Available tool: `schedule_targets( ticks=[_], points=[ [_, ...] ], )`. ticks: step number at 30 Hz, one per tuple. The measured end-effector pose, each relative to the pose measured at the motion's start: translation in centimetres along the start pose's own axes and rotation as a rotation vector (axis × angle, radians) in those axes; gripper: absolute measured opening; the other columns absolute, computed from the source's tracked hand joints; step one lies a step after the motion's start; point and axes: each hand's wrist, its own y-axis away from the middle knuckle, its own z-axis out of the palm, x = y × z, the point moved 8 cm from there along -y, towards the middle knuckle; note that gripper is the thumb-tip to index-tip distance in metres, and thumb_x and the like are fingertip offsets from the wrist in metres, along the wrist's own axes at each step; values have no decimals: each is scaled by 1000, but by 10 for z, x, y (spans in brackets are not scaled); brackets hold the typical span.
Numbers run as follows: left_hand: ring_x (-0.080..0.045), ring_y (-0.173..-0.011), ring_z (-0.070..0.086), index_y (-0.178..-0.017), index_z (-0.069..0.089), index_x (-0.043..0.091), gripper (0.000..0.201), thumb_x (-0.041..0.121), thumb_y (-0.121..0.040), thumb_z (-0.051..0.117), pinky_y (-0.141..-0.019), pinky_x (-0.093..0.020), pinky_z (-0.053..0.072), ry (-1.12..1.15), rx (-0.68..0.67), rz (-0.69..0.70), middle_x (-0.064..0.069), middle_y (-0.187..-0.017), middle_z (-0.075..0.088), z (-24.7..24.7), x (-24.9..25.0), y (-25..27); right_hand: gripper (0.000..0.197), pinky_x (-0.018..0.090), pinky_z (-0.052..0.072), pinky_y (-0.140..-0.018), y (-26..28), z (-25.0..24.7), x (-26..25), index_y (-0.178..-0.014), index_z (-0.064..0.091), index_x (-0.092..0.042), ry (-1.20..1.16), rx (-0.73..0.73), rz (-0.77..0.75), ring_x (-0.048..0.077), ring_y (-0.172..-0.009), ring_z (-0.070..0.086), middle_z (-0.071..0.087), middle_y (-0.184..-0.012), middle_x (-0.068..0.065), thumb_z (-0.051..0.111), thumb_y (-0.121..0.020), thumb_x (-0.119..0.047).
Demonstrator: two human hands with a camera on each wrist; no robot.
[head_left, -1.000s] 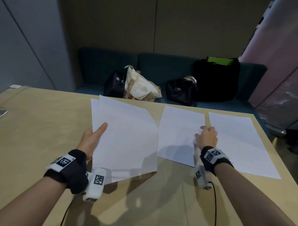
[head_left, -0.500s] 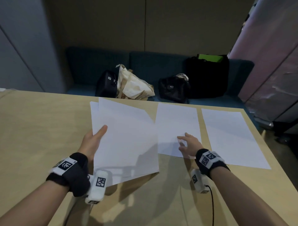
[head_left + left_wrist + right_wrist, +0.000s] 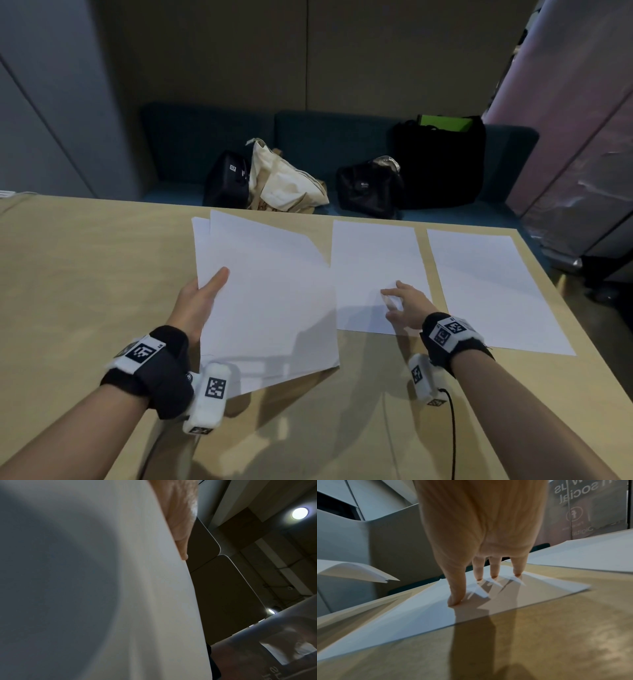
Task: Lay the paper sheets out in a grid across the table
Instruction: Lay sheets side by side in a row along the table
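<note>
The light wooden table carries two plain white paper sheets flat along its far right edge. The left hand grips a loose fanned stack of white sheets lifted above it. The right hand presses straight fingertips onto the nearer flat sheet.

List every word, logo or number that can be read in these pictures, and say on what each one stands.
"social": mirrored, on the banner behind the table, right wrist view.
"f" in a circle: same banner.
"Digital": mirrored, blurred, probably; same banner.
Small line under the circle: too blurred to read.
Labels on the black bags: too small to read.
Wrist markers: patterns only, no words.
Paper sheets: blank.
</note>
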Motion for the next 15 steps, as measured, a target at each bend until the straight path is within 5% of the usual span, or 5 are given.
schedule_targets(
  ticks=[5,10,12,15],
  points=[
    [-29,-112,60,-129,54,3,44,28,-93,55,-87,-34,46,-14,7,-10,-12,-126,62,-1,-4,1,57,44,23,-116,2,-4,2,-139,41,-29,-8,14,9,25,-145,21,18,-158,7,61,-86,-26],
    [-17,-87,63,-120,55,4,34,26,-94,53,-64,-24,46,-2,2,2,-8,-110,64,3,-3,2,57,44,25,-116,5,-5,1,-139,41,-28,-14,17,11,24,-145,21,18,-158,7,60,-85,-26],
    [-9,-81,60,-120,54,8,32,26,-94,52,-62,-22,44,3,-13,9,-3,-101,64,5,-2,3,57,44,26,-115,6,-4,0,-139,41,-28,-8,17,13,24,-144,23,18,-158,7,60,-85,-26],
    [-13,-85,61,-121,55,6,34,27,-94,52,-64,-23,45,-3,-21,6,-7,-111,63,6,-1,3,57,43,28,-114,9,-4,-1,-139,42,-28,-14,21,14,24,-143,25,18,-158,6,61,-85,-26]
  ],
)
